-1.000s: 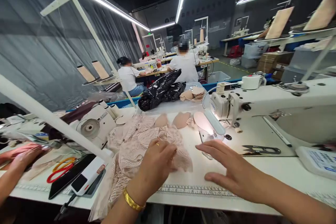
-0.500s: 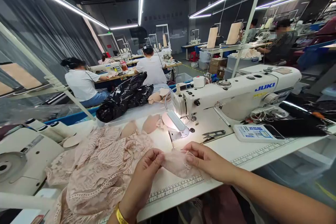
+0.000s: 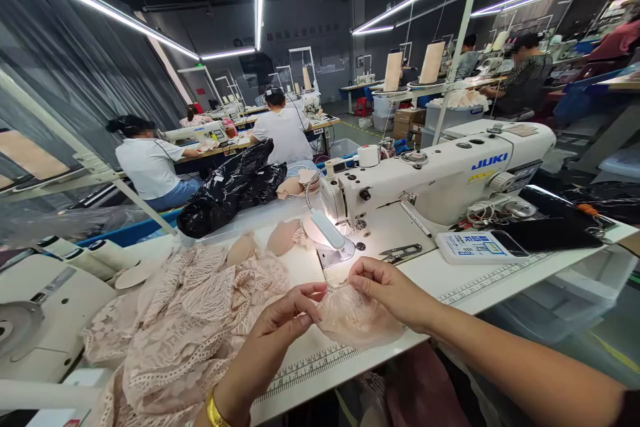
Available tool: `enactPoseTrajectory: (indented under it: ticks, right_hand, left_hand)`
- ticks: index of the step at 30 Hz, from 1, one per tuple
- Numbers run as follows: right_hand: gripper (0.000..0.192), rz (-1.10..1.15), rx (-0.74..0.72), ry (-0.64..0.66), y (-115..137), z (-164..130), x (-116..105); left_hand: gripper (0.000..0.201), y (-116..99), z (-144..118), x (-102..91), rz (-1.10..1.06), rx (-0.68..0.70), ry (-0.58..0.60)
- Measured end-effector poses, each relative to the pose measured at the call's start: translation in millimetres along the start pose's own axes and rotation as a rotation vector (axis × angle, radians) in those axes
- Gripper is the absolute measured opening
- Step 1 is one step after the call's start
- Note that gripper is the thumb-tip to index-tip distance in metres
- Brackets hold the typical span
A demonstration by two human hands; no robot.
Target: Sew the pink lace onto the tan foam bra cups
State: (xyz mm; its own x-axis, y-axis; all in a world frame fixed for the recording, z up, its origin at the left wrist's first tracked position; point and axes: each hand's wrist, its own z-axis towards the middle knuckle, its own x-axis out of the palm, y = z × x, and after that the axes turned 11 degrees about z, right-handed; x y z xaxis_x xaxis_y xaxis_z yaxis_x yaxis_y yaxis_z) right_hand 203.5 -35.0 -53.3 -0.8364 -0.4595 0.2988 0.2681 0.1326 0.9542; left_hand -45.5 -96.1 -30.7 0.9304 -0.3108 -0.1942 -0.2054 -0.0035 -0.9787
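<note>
A pale pink lace bra cup (image 3: 360,319) lies near the table's front edge, just before the sewing machine (image 3: 430,180). My right hand (image 3: 387,287) pinches its upper edge between thumb and fingers. At the cup's left corner, my left hand (image 3: 285,320) grips the edge with its fingertips, the thumb lying a little lower. A heap of pink lace fabric (image 3: 185,320) spreads to the left of my left hand. Behind it are loose bra cups (image 3: 283,237) beside the machine's lit needle area, where a pale guard (image 3: 327,230) partly hides the needle.
Thread snips (image 3: 403,253), a white phone-like box (image 3: 480,247) and a black flat case (image 3: 555,235) lie to the right. A ruler strip (image 3: 310,370) runs along the table edge. A black plastic bag (image 3: 230,190) sits behind. Other people work at machines further off.
The cup has been turned and spread, so more of its rounded face shows. My right hand has shifted to its upper edge; my left fingers have straightened. The view has shifted slightly.
</note>
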Motion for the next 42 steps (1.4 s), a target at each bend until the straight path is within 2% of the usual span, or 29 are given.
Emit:
enactPoseTrajectory:
  ticks: [4,7,11,13,14,17,20,24,26,27,29,30,31,32,35,37,39,42]
  right_hand:
    - [0.049,-0.105,-0.046,-0.061,-2,0,-3]
    - [0.045,-0.259,-0.073,0.038,0,-2,-6]
    - [0.042,-0.446,-0.105,0.150,4,-1,-2]
    - [0.028,-0.486,-0.104,0.167,5,2,3]
    - [0.020,-0.476,-0.106,0.170,5,4,6]
    - [0.025,-0.355,-0.127,0.110,2,8,11]
    - [0.030,-0.298,-0.173,0.012,-3,7,9]
    - [0.032,-0.364,-0.269,-0.036,-8,2,8]
    - [0.033,-0.289,-0.258,-0.044,-8,1,9]
    - [0.034,-0.213,-0.231,-0.048,-9,2,9]
    - [0.037,-0.052,-0.134,-0.038,-11,7,8]
    - [0.038,0.002,-0.080,-0.025,-13,12,7]
    - [0.039,0.030,-0.035,-0.013,-16,17,4]
    - [0.040,0.037,0.001,-0.002,-19,22,2]
    - [0.039,0.022,0.068,0.003,-29,36,-8]
    - [0.037,0.019,0.080,0.013,-32,39,-12]
    - [0.037,0.007,0.059,0.040,-32,39,-14]
    - [0.032,-0.122,-0.005,0.035,-29,36,-14]
  left_hand:
    - [0.027,-1,5,6.5,-0.033,-0.046,-0.045]
    - [0.029,0,10,13.7,0.034,-0.080,-0.130]
    - [0.028,-2,16,23.1,0.130,-0.048,-0.145]
    - [0.028,-2,17,25.8,0.133,0.003,-0.181]
    - [0.032,-2,18,26.1,0.129,0.027,-0.207]
    - [0.047,3,17,23.9,0.145,0.025,-0.204]
    - [0.035,11,13,21.8,0.085,-0.051,-0.189]
    - [0.040,14,7,27.0,-0.144,-0.084,-0.301]
    - [0.043,8,7,27.4,-0.153,-0.116,-0.259]
    - [0.044,4,8,24.6,-0.089,-0.123,-0.213]
    - [0.046,-8,14,9.6,0.245,-0.122,-0.167]
    - [0.046,-14,20,-3.0,0.464,-0.117,-0.181]
    - [0.047,-19,27,-18.6,0.724,-0.113,-0.261]
    - [0.042,-22,34,-36.3,0.859,-0.127,-0.359]
    - [0.029,-23,59,-90.3,1.057,-0.191,-0.580]
    - [0.029,-13,71,-116.1,1.165,-0.262,-0.628]
    - [0.031,-1,78,-129.4,1.246,-0.312,-0.622]
    - [0.025,13,82,-133.2,1.322,-0.319,-0.625]
